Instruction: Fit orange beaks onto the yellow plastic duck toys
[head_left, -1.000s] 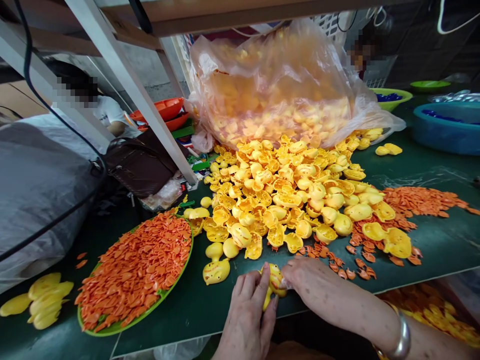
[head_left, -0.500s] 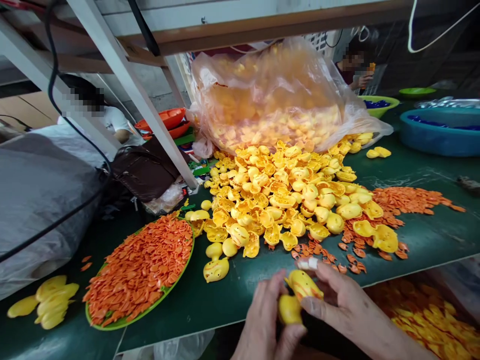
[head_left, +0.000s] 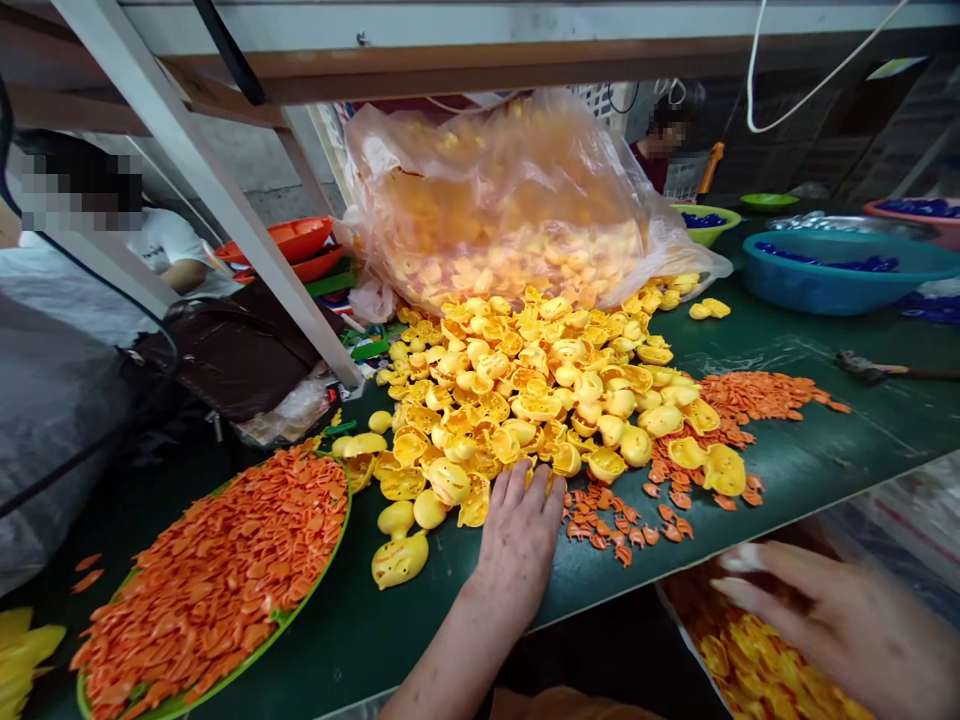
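Note:
My left hand [head_left: 523, 530] lies palm down at the front edge of a heap of hollow yellow toy shell halves [head_left: 540, 390], some shaped like ducks. Its stretched fingers touch the nearest shells, and the fingertips are partly lost among them. To the right, beyond the table's front edge, my right hand [head_left: 840, 615] is smeared by motion. Its thumb and forefinger are apart with nothing visible between them, and a finger carries white tape. Below that hand is a container of yellow pieces [head_left: 757, 660]. Small orange plastic parts [head_left: 611, 515] lie scattered right of my left hand.
A green-rimmed tray [head_left: 346, 520] heaped with orange parts stands left. Behind the heap is a large clear plastic bag [head_left: 510, 190] of yellow shells. A blue basin [head_left: 832, 285] and a hammer-like tool [head_left: 862, 368] sit right. A slanted post [head_left: 217, 200] and two people are further back.
The yellow toy parts held between both hands are gone from them. My left hand has moved up to the heap, my right hand right and over the container. The view has turned right.

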